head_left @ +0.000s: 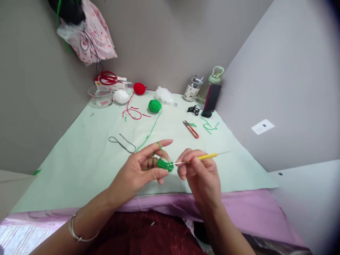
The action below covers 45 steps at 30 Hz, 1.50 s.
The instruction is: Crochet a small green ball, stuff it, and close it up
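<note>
My left hand [142, 168] pinches a small green crocheted piece [164, 164] between thumb and fingers, with green yarn looped over the raised forefinger. That strand runs back across the table to a green yarn ball [154, 106]. My right hand [198, 170] grips a yellow-handled crochet hook [204, 157], whose metal tip is in the edge of the green piece. Both hands hover above the near edge of the pale green table cover [79, 159].
Red-handled thread snips [191, 129] and green yarn scraps lie right of centre. At the back are a red yarn ball [139, 88], white yarn ball [120, 96], stuffing [164, 94], red scissors [110, 78], a clear bowl, pen jar, bottle and phone [211, 99]. A black cord loop [122, 143] lies at left.
</note>
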Each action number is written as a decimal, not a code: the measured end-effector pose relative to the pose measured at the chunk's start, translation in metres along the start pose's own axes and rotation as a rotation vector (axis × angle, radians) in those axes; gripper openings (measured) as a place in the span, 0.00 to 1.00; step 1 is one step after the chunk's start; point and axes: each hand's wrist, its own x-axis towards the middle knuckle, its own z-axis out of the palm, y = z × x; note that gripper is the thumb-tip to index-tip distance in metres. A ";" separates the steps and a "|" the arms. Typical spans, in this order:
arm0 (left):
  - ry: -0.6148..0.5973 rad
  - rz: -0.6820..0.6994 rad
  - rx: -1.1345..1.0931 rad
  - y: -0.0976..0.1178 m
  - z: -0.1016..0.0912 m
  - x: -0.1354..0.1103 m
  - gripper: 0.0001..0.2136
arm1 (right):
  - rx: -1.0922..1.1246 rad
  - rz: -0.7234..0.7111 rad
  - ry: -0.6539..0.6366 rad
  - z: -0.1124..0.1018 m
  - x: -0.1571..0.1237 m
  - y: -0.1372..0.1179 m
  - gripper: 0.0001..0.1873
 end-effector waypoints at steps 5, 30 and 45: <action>0.150 -0.032 -0.080 -0.017 0.009 0.002 0.26 | -0.680 -0.482 0.150 0.008 -0.017 0.028 0.13; -0.082 -0.082 -0.228 -0.013 -0.010 -0.002 0.14 | -0.004 -0.065 0.100 -0.006 -0.006 -0.002 0.07; -0.145 -0.186 -0.371 -0.012 -0.002 0.000 0.20 | 0.124 0.006 0.078 0.001 -0.003 0.001 0.06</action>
